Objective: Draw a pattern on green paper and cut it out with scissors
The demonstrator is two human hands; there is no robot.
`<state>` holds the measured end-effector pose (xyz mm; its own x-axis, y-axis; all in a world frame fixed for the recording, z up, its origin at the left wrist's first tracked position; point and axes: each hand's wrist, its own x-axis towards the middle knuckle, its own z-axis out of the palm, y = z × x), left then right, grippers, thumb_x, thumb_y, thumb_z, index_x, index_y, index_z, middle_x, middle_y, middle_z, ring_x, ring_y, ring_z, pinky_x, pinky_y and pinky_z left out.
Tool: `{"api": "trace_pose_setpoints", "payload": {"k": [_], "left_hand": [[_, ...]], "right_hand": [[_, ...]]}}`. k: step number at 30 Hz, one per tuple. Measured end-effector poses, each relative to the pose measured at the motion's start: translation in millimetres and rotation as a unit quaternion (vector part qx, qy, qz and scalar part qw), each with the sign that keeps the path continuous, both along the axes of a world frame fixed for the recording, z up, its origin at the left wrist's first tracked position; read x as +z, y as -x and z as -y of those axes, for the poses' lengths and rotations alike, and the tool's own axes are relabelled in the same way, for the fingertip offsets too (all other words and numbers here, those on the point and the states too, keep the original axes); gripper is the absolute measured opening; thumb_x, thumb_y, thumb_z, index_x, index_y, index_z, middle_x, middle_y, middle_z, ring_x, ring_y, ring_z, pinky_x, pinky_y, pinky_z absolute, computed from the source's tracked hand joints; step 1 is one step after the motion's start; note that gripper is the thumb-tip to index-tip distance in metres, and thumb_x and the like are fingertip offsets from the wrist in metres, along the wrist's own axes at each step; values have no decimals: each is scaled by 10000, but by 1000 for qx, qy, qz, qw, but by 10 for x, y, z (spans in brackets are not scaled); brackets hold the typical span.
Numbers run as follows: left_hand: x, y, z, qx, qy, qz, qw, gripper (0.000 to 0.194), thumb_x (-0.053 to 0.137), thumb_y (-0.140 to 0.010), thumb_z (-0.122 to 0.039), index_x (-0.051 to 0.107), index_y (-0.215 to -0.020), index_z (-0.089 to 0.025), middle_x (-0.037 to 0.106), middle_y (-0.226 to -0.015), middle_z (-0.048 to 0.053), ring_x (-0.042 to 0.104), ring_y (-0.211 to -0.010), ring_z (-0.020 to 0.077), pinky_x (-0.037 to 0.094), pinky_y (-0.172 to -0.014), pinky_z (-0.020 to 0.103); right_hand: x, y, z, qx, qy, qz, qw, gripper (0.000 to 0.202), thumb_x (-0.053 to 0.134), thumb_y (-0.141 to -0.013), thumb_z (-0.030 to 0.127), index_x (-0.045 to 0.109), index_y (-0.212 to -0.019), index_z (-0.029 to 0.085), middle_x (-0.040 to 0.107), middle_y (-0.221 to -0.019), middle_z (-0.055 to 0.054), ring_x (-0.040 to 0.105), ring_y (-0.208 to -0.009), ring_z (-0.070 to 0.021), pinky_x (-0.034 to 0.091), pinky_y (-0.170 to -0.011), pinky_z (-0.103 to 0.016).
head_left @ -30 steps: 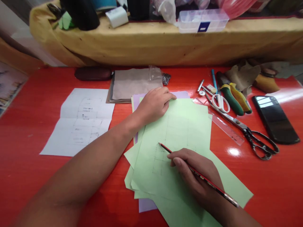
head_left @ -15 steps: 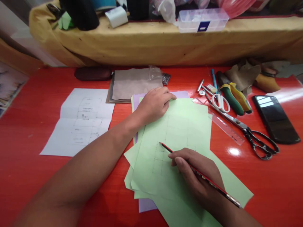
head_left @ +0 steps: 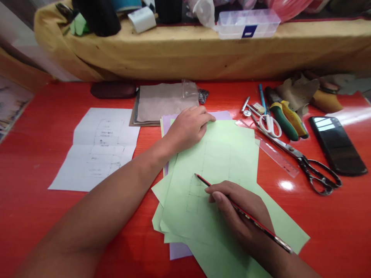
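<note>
My right hand [head_left: 243,208] grips a red-and-black pencil [head_left: 249,217], its tip at the pencil lines on a light green sheet [head_left: 185,216]. The lines form a faint outline of straight segments and a short curve. Across the top left of that sheet rests my left hand [head_left: 191,127], pressing it down with the fingers laid over the paper and nothing held. More green sheets and some purple paper [head_left: 180,251] stick out from beneath. To the left lies a creased white sheet [head_left: 84,162] with a labelled drawing, partly covered by my left forearm.
On the right of the red table lie large scissors [head_left: 304,162], a clear ruler [head_left: 278,158], white-handled scissors [head_left: 270,126], green-yellow pliers [head_left: 285,117] and a phone [head_left: 337,146]. Behind the paper are grey-brown sheets [head_left: 165,102] and a dark case [head_left: 113,90]. A cloth-covered ledge [head_left: 188,58] runs along the back.
The back end of the pencil has shifted slightly left with my right hand, its tip staying at nearly the same spot. My left hand has not visibly moved.
</note>
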<state>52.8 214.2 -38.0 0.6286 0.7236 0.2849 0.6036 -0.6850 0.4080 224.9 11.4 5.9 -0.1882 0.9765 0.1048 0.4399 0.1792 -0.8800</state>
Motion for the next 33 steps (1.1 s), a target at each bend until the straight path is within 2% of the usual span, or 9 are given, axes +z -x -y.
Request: {"api": "trace_pose_setpoints", "payload": {"k": [8, 19, 33], "left_hand": [[-5, 1, -2, -1, -9, 5, 1000, 404, 491, -1002, -73, 778, -1264, -182, 749, -1139, 90, 684, -1118, 270, 500, -998, 411], [-14, 2, 2, -1, -4, 12, 1000, 399, 476, -1005, -86, 770, -1250, -198, 745, -1142, 87, 675, -1121, 267, 495, -1010, 414], [10, -2, 8, -1, 3, 11, 1000, 404, 458, -1001, -82, 766, -1232, -204, 746, -1129, 90, 673, -1117, 273, 495, -1003, 424]], "right_hand": [[-16, -3, 5, -16, 3, 2, 1000, 204, 588, -1093, 228, 787, -1057, 252, 819, -865, 4, 769, -714, -145, 565, -596, -238], [8, 1, -6, 2, 1, 7, 1000, 211, 578, -1097, 233, 782, -1044, 240, 822, -862, -14, 784, -741, -171, 577, -618, -266], [7, 13, 0, -18, 1, 9, 1000, 205, 593, -1097, 245, 787, -1030, 247, 822, -858, 0, 781, -733, -159, 572, -611, -254]]}}
